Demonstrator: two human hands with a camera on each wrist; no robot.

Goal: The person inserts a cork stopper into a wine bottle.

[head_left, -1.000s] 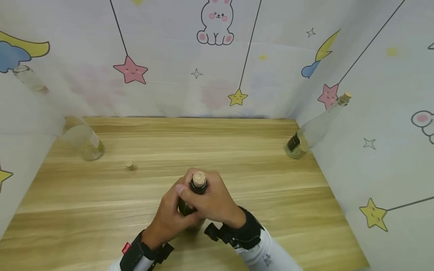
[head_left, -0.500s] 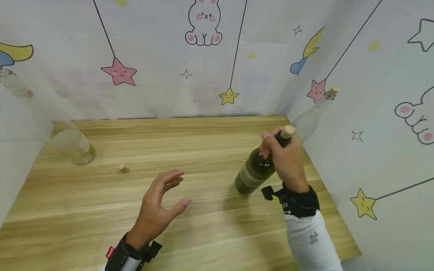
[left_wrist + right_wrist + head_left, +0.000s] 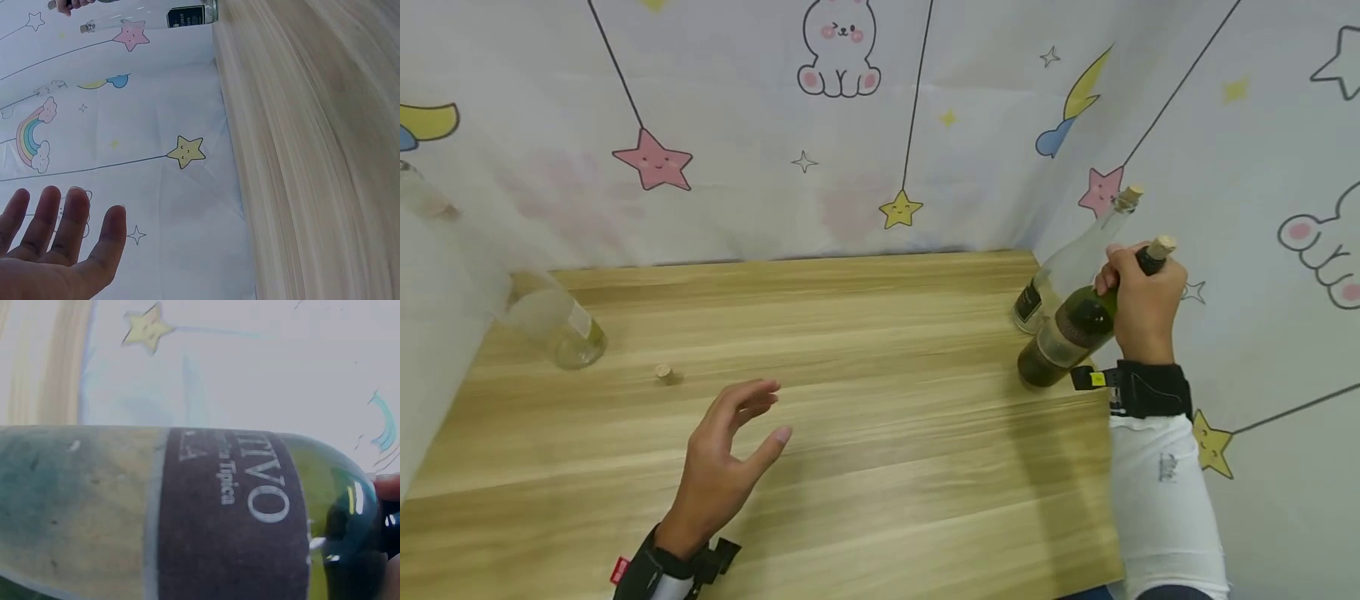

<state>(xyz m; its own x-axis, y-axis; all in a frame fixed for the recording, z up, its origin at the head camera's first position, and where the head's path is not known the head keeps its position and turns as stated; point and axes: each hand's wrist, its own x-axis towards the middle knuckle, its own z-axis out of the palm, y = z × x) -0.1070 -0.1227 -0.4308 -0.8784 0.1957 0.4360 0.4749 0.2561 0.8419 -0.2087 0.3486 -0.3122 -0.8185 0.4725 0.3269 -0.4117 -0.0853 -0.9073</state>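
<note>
Grn btl [image 3: 1081, 318], corked, labelled

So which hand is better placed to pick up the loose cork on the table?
Probably the left hand: it is empty and much nearer the cork. The right hand holds the green bottle.

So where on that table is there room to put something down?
Mainly the table's middle, between the small cork and the green bottle, back to the patterned cloth. Crowded: the right end, with the green bottle in the right grip close beside a clear bottle; the left grip hovers at near left.
</note>
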